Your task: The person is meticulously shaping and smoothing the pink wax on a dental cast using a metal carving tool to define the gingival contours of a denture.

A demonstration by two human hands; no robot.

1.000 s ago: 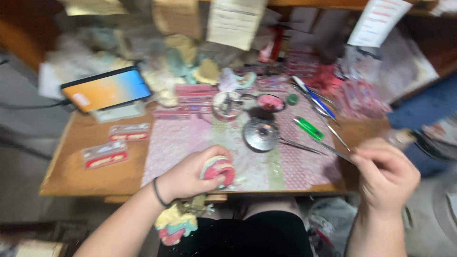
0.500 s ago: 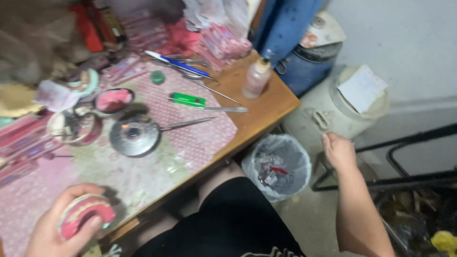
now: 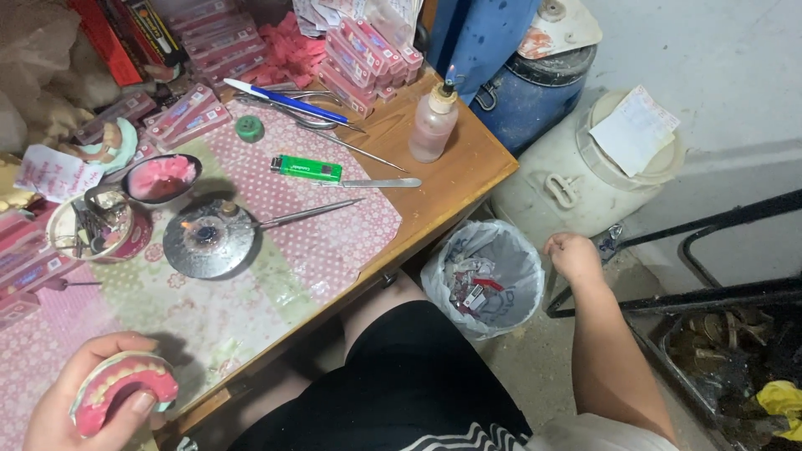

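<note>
At the bench's near edge: our left hand [image 3: 79,401] grips one pink denture model [image 3: 121,386], thumb and fingers closed around it.
Right hand: our right hand [image 3: 575,255] hangs off the bench's right edge, just beside the bin, curled in a loose fist; we cannot tell whether it holds anything.
Counts: one green lighter [image 3: 306,168], one blue pen [image 3: 284,101], one squeeze bottle [image 3: 433,125] near the far right corner.
Containers: one waste bin [image 3: 484,280], lined, with scraps inside; one dark bowl [image 3: 160,178] with pink material; one round burner [image 3: 208,238] with a small flame.
Open room: bare wood along the bench's right edge; floor between bin and white drum [image 3: 585,179].
</note>
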